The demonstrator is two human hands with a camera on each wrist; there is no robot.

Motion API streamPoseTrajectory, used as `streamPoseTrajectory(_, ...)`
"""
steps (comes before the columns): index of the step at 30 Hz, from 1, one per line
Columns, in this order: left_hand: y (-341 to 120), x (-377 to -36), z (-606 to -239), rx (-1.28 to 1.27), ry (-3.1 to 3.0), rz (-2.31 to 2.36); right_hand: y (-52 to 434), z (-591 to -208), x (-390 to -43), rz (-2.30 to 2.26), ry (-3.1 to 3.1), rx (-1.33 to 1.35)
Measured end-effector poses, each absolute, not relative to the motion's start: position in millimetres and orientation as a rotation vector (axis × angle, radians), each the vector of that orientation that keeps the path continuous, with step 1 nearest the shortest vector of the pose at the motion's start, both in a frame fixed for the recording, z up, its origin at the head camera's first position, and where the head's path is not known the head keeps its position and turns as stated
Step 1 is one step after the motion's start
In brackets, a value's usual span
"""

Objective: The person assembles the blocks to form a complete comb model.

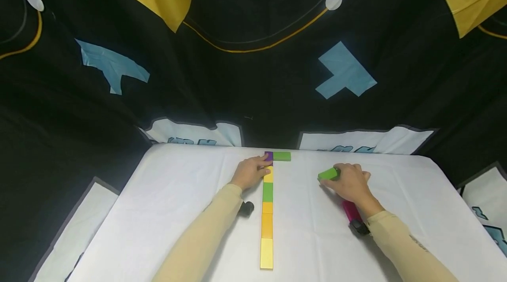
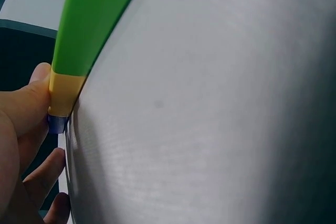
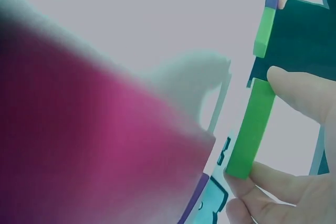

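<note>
A line of flat coloured blocks (image 1: 267,216) runs down the white table (image 1: 178,194): yellow, orange, green, yellow, then a purple block (image 1: 269,156) at the far end with a green block (image 1: 281,156) beside it to the right. My left hand (image 1: 251,172) rests against the far end of the line, fingers touching the purple and yellow blocks (image 2: 65,93). My right hand (image 1: 350,181) holds a separate green block (image 1: 328,173) between thumb and fingers, to the right of the line; the right wrist view shows that block (image 3: 251,135) pinched at its ends.
A magenta wrist mount (image 1: 352,214) sits under my right forearm and a black knob (image 1: 247,208) by my left. A black cloth with blue and yellow shapes (image 1: 344,71) hangs behind the table. The table's far edge lies just beyond the purple block.
</note>
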State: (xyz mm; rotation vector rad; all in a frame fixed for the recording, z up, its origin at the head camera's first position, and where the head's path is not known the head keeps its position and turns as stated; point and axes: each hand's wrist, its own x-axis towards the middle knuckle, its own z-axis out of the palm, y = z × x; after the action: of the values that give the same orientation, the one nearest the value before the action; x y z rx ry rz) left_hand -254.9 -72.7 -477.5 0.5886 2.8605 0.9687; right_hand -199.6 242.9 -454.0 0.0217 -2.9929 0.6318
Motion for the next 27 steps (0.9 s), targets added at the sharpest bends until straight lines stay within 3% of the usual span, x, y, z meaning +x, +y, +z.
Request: streamPoseTrajectory(27, -72, -258, -479, 0.582, 2.863, 0.946, 193, -452, -211, 0.716, -2.942, 0.033)
